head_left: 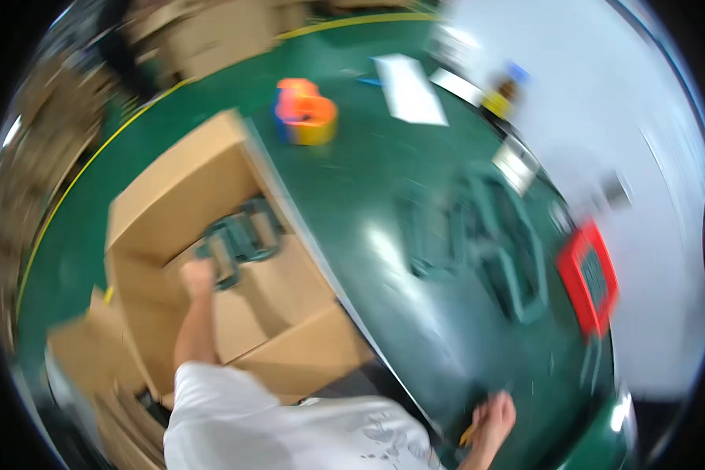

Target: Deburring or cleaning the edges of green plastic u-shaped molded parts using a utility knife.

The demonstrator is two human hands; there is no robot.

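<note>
The picture is smeared by motion. My left hand [198, 276] reaches down into an open cardboard box [172, 196] on the floor, closed around a dark green plastic part [239, 239] that lies among others inside. My right hand [493, 419] rests with curled fingers on the near edge of the green table [352, 180]. A thin yellow thing [468, 433] shows just beside its fingers; I cannot tell whether the hand holds it. Several more green parts [478, 235] lie spread on the table, ahead of my right hand.
A red-framed flat object [591, 274] sits at the table's right edge. An orange, yellow and blue container [305, 113] and a white sheet [411, 88] are at the far end. More cardboard boxes [94, 352] stand at my lower left.
</note>
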